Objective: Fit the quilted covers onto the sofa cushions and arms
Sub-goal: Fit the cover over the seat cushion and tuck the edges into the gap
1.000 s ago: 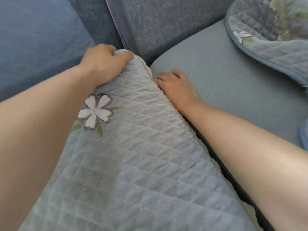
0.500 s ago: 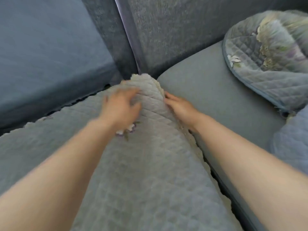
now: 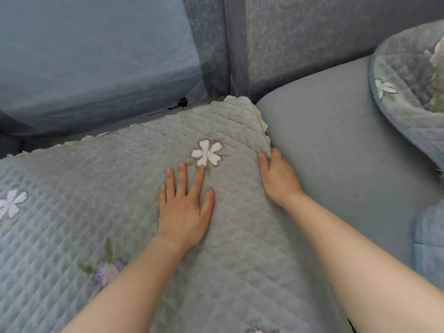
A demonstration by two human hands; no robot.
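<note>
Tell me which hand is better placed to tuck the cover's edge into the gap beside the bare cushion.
The right hand: it sits at that edge of the quilted cover, fingers down beside the bare cushion. The left hand lies flat on top.

Diffuse, even light, moderately bright. Shadows soft, deepest in the gap (image 3: pixel 182 102) beyond the fingers (image 3: pixel 198 179). Crisp cover (image 3: pixel 120 200) stitching around fingers, hazier toward frame edges. Wide-angle bowing at edges.
</note>
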